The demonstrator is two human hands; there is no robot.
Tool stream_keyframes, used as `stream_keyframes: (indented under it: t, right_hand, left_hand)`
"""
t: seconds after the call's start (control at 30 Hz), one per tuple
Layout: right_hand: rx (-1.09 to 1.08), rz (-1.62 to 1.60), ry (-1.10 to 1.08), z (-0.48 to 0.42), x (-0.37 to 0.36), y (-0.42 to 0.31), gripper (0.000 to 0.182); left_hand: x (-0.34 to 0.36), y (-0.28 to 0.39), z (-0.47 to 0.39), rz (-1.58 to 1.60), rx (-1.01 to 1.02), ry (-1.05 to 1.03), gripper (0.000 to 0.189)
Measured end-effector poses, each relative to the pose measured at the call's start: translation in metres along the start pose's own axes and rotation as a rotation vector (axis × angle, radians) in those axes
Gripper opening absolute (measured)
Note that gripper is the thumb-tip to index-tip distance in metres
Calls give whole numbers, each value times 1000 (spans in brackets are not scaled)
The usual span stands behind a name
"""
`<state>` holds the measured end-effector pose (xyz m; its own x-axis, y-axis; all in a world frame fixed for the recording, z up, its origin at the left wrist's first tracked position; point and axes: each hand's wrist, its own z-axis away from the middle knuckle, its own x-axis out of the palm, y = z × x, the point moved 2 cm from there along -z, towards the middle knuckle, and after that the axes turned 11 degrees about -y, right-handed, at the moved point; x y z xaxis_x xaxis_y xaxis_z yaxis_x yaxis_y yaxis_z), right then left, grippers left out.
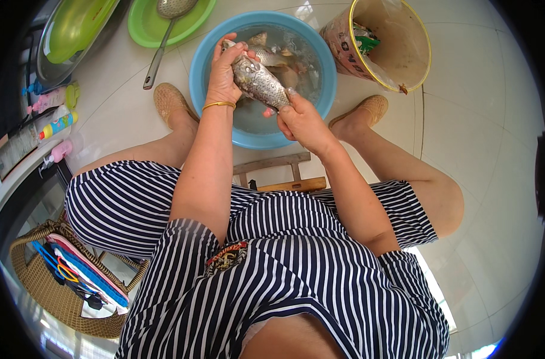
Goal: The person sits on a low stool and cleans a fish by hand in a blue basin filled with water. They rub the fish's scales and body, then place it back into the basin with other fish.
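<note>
A whole silvery fish (260, 81) is held between both hands above a blue plastic basin (196, 76). My left hand (226, 74) grips its head end, fingers wrapped about the gill area. The tail end is pinched in my right hand (303, 117), which covers most of the tail. Cloudy water (263, 120) fills much of the basin. Under the held fish, more fish (268, 54) lie in the water, partly hidden by it. A gold-coloured bracelet (219, 104) sits on my left wrist.
A green basin (140, 27) with a metal skimmer (158, 58) stands at upper left. A lined waste bin (344, 49) is right of the blue basin. Several bottles (59, 124) are at left. A wicker chair (43, 287) holds clothes hangers. A wooden stool (295, 185) is beneath me.
</note>
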<state>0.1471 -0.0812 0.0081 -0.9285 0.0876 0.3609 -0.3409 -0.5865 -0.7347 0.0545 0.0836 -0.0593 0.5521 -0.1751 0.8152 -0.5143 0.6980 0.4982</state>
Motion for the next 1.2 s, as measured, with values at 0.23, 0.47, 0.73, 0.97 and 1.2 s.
stream_keyframes:
  t: [0.23, 0.47, 0.73, 0.97, 1.2]
  right_hand:
    - [70, -163, 185, -3, 3, 4, 17]
    - [149, -136, 250, -4, 1, 2, 21]
    - [-151, -464, 73, 0, 19, -24, 40]
    - [-78, -543, 57, 3, 10, -22, 47]
    - [-73, -542, 51, -1, 1, -4, 45]
  left_hand:
    - [15, 1, 1, 13, -34, -90, 35]
    - [13, -2, 2, 35, -22, -110, 34]
    - [-21, 5, -2, 196, 136, 106, 29]
    - [-18, 8, 2, 197, 143, 58, 22]
    - [-9, 5, 0, 180, 79, -37, 25]
